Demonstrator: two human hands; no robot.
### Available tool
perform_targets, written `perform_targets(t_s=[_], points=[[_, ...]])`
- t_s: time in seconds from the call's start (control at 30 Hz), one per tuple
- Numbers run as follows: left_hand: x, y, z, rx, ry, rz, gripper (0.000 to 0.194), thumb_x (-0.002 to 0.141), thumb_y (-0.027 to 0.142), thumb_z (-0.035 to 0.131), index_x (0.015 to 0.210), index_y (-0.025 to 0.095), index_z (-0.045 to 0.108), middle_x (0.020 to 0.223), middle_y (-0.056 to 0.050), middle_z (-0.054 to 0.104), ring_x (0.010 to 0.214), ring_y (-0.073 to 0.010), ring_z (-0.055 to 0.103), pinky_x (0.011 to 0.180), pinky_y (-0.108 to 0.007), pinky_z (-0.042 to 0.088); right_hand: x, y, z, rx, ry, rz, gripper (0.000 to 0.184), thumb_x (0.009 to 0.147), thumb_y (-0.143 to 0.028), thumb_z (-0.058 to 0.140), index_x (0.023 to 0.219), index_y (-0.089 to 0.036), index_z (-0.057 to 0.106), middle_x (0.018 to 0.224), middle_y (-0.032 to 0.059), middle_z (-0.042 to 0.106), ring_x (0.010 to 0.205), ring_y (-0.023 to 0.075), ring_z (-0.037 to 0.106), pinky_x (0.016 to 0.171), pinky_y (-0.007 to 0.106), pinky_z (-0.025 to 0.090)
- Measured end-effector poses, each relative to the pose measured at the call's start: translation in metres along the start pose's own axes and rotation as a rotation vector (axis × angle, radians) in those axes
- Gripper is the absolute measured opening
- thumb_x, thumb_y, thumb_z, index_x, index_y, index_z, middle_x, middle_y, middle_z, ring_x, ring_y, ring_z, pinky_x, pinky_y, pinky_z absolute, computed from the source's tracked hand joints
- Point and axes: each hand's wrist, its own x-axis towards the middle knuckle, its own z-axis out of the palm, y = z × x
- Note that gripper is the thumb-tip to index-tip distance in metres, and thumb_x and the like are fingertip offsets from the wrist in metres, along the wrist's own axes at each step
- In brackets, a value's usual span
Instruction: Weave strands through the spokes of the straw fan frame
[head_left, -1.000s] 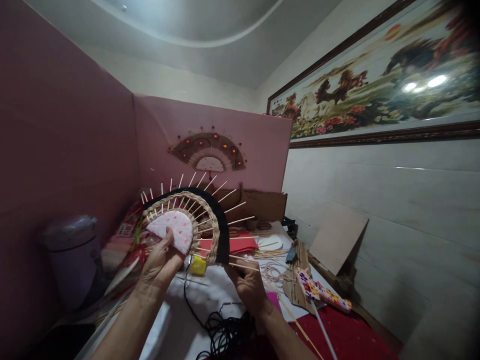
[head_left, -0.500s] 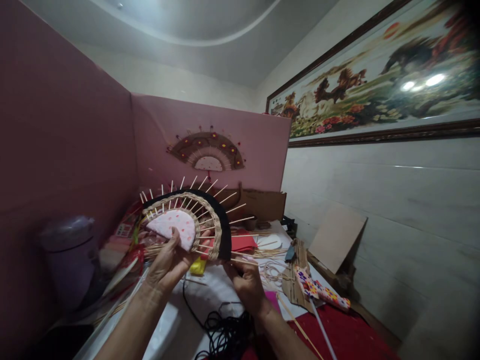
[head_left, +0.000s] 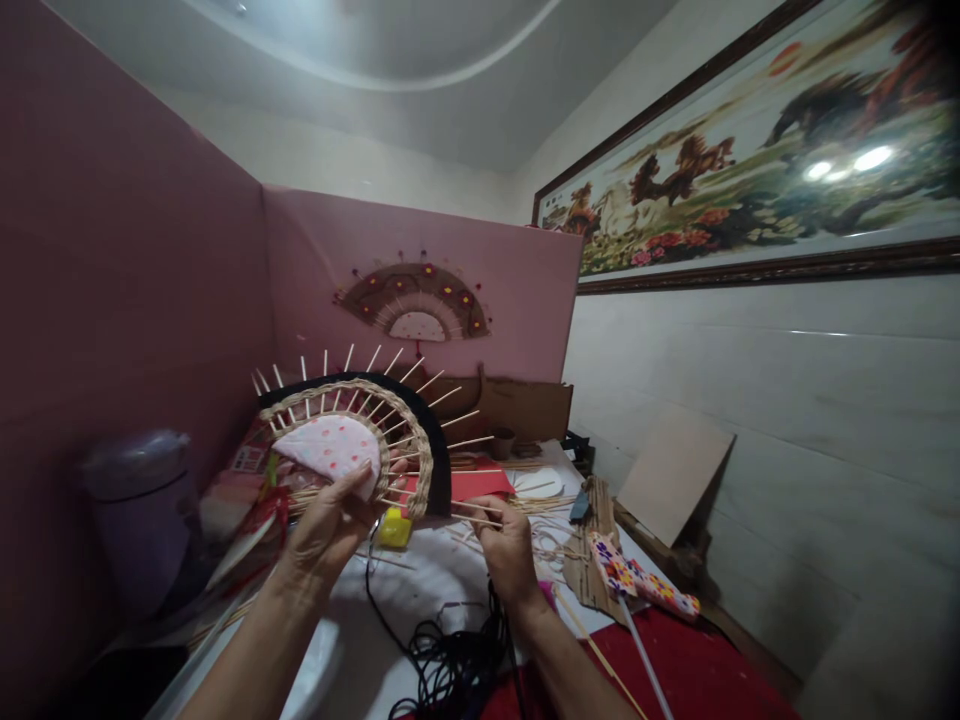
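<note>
My left hand (head_left: 324,532) grips a half-round woven fan (head_left: 360,440) by its pink dotted centre (head_left: 330,448), thumb on the front. The fan has a tan rattan band, a black outer band (head_left: 435,450) and thin wooden sticks radiating past the rim. My right hand (head_left: 507,552) is closed in a pinch at the fan's lower right sticks, with a black cord (head_left: 450,660) running down from it to a loose pile on the table.
A finished brown fan (head_left: 415,300) hangs on the pink partition. On the table lie a yellow object (head_left: 394,528), red paper (head_left: 480,485), loose rattan strips (head_left: 547,545), a flower-patterned tool (head_left: 637,583) and cardboard. A lidded grey bin (head_left: 142,510) stands left.
The fan has tipped and shifted slightly left in my left hand. My right hand has dropped a little and moved right, drawing the black cord down from the fan's edge.
</note>
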Motion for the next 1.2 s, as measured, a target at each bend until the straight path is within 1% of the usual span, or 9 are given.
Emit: perform_targets(t_s=[0.13,0.23,0.33,0.47,0.63,0.77,0.87,0.93,1.2], points=[[0.002,0.002,-0.003,0.013,0.002,0.026,0.026,0.078,0.002,0.046,0.099,0.005,0.062,0.088,-0.017,0.07,0.084,-0.0257,0.066,0.073,-0.04,0.055,-0.001,-0.003,-0.003,-0.226,0.08,-0.086,0.018,0.077,-0.028,0.053,0.071,-0.017,0.065,0.062,0.0017,0.063,0.059,0.0146,0.053,0.055,0.023,0.038],[0.003,0.004,-0.005,-0.009,0.01,0.04,0.029,0.079,0.003,0.045,0.102,0.007,0.062,0.092,-0.016,0.069,0.086,-0.0256,0.066,0.073,-0.041,0.055,-0.002,-0.003,-0.005,-0.346,0.133,-0.164,0.015,0.077,-0.023,0.05,0.069,-0.018,0.061,0.062,0.0012,0.06,0.058,0.0142,0.051,0.055,0.023,0.035],[0.004,0.008,-0.007,-0.009,0.017,0.051,0.03,0.079,0.003,0.045,0.104,0.008,0.061,0.093,-0.016,0.069,0.087,-0.0259,0.066,0.073,-0.041,0.055,-0.002,-0.001,-0.006,-0.36,0.149,-0.197,0.014,0.079,-0.021,0.047,0.072,-0.018,0.058,0.066,0.0015,0.06,0.06,0.0144,0.051,0.056,0.024,0.035],[0.004,0.011,-0.007,0.018,0.022,0.048,0.031,0.08,0.005,0.045,0.106,0.008,0.061,0.095,-0.017,0.069,0.086,-0.0261,0.066,0.073,-0.042,0.055,-0.002,0.0,-0.007,-0.386,0.142,-0.214,0.017,0.084,-0.027,0.044,0.074,-0.019,0.055,0.067,0.0017,0.057,0.062,0.0152,0.05,0.058,0.024,0.034],[0.002,0.013,-0.005,0.044,0.062,0.099,0.031,0.078,0.002,0.045,0.103,0.009,0.062,0.088,-0.014,0.07,0.085,-0.0259,0.066,0.071,-0.042,0.056,-0.003,-0.002,-0.008,-0.417,0.148,-0.239,0.02,0.086,-0.03,0.042,0.074,-0.019,0.053,0.069,0.0023,0.056,0.064,0.0155,0.049,0.059,0.025,0.033],[0.001,0.015,-0.006,0.114,0.054,0.107,0.027,0.079,0.003,0.044,0.099,0.007,0.062,0.084,-0.015,0.07,0.084,-0.0265,0.066,0.069,-0.042,0.056,-0.001,-0.003,-0.011,-0.368,0.176,-0.199,0.024,0.087,-0.035,0.041,0.073,-0.019,0.052,0.064,0.0006,0.053,0.061,0.0146,0.047,0.057,0.025,0.032],[0.003,0.014,-0.009,0.112,0.025,0.119,0.028,0.077,0.002,0.046,0.099,0.008,0.062,0.086,-0.015,0.07,0.085,-0.0271,0.066,0.069,-0.042,0.056,0.004,-0.002,-0.013,-0.259,0.183,-0.109,0.028,0.085,-0.041,0.043,0.071,-0.019,0.051,0.059,-0.0014,0.049,0.057,0.0135,0.044,0.055,0.024,0.032],[0.003,0.013,-0.009,0.09,0.009,0.09,0.03,0.077,0.001,0.047,0.102,0.009,0.06,0.088,-0.014,0.069,0.086,-0.0272,0.066,0.069,-0.042,0.056,0.007,-0.001,-0.014,-0.168,0.17,-0.059,0.03,0.083,-0.045,0.046,0.07,-0.018,0.051,0.057,-0.0025,0.046,0.055,0.0127,0.042,0.053,0.024,0.032],[-0.001,0.005,-0.003,-0.008,-0.006,-0.051,0.031,0.08,0.003,0.044,0.108,0.009,0.056,0.089,-0.014,0.068,0.087,-0.0271,0.065,0.068,-0.041,0.056,0.003,0.008,-0.001,0.021,-0.003,0.026,0.029,0.078,-0.043,0.053,0.064,-0.018,0.048,0.057,-0.0042,0.041,0.052,0.0098,0.036,0.049,0.021,0.029]])
